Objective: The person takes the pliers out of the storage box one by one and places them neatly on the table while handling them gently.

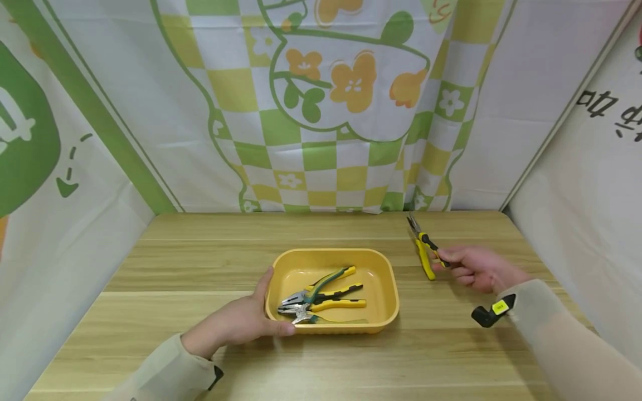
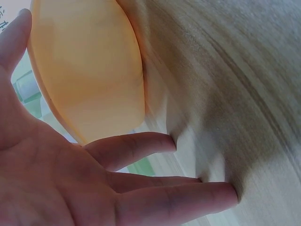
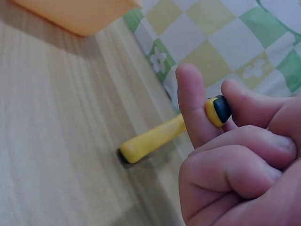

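My left hand (image 1: 241, 317) is at the left end of a yellow plastic basin (image 1: 378, 287), its thumb at the near side of the rim. The left wrist view shows the other fingers (image 2: 174, 200) stretched out towards the tabletop, beside the basin's wall (image 2: 94, 70). To the right of the basin, my right hand (image 1: 476, 268) pinches one handle of a pair of needle-nose pliers (image 1: 424, 260). The pliers' handles are spread, and their jaws point to the back of the table. From the right wrist, thumb and index finger grip the handle end (image 3: 217, 111); the remaining fingers are curled.
Several pliers (image 1: 338, 304) with yellow, black and green handles lie overlapping in the left and middle of the basin. The wooden table (image 1: 190, 262) ends at a checked curtain (image 1: 321, 161) behind, with white printed cloth walls (image 1: 577, 184) at both sides.
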Demonstrator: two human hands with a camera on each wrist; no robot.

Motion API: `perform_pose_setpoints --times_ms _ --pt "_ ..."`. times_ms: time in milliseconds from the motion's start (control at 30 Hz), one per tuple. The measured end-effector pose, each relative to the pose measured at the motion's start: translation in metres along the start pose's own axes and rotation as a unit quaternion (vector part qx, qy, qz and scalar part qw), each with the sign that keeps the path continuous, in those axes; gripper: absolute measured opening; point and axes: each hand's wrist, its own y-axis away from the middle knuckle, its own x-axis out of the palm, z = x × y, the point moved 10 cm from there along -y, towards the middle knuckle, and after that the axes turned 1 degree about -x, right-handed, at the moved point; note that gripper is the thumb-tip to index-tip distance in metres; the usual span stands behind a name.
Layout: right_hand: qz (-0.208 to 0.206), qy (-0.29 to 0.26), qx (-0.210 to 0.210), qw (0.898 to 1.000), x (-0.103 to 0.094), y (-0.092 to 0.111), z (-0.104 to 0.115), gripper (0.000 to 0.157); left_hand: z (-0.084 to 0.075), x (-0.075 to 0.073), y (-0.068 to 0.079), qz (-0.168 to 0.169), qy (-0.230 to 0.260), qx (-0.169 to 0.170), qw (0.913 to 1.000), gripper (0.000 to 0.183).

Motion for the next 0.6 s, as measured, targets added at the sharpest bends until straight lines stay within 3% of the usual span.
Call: perform_pose_setpoints --times_ms 433,600 --pt "-0.038 -0.040 0.019 0.998 -0.006 -0.006 -0.018 0.017 0.001 0.001 0.000 0.003 0.000 -0.001 1.0000 0.138" --pt "-0.051 -0.028 0.019 0.998 -0.008 -0.008 -0.018 0.016 0.003 0.001 0.001 0.007 0.005 -0.007 0.9999 0.137"
